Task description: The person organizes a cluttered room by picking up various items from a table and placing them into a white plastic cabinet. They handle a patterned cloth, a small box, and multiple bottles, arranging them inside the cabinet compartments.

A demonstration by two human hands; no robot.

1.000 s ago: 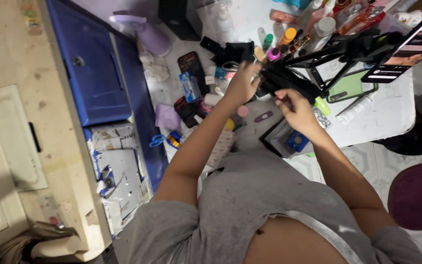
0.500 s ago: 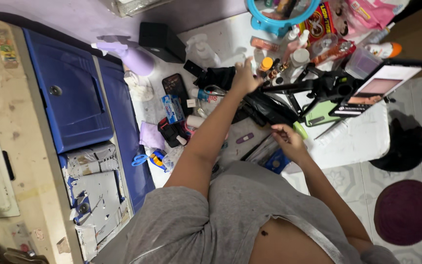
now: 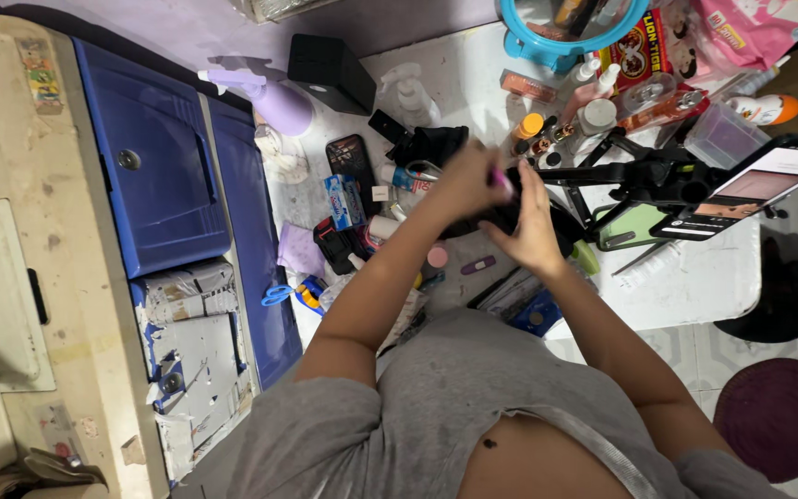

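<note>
My left hand (image 3: 466,182) and my right hand (image 3: 530,220) meet above a cluttered white table (image 3: 695,282). The left hand pinches a small pink-capped item (image 3: 502,181), blurred by motion. The right hand's fingertips rest against that item; I cannot tell whether they grip it. Just past the hands stands a row of small cosmetic bottles (image 3: 547,139), and a black pouch (image 3: 431,143) lies to their left. Beside the right hand, a black tripod (image 3: 639,176) holds a lit phone (image 3: 755,189).
A blue drawer cabinet (image 3: 154,166) runs along the left. On the table are a purple spray bottle (image 3: 279,103), a black box (image 3: 330,69), a dark phone (image 3: 353,159), blue scissors (image 3: 279,296) and a blue round mirror (image 3: 561,42). A purple mat (image 3: 773,407) lies on the tiled floor.
My left hand reached out to the small bottles, then came back with a pink-capped item. My right hand rose from the table's near edge to meet it. The view shifted.
</note>
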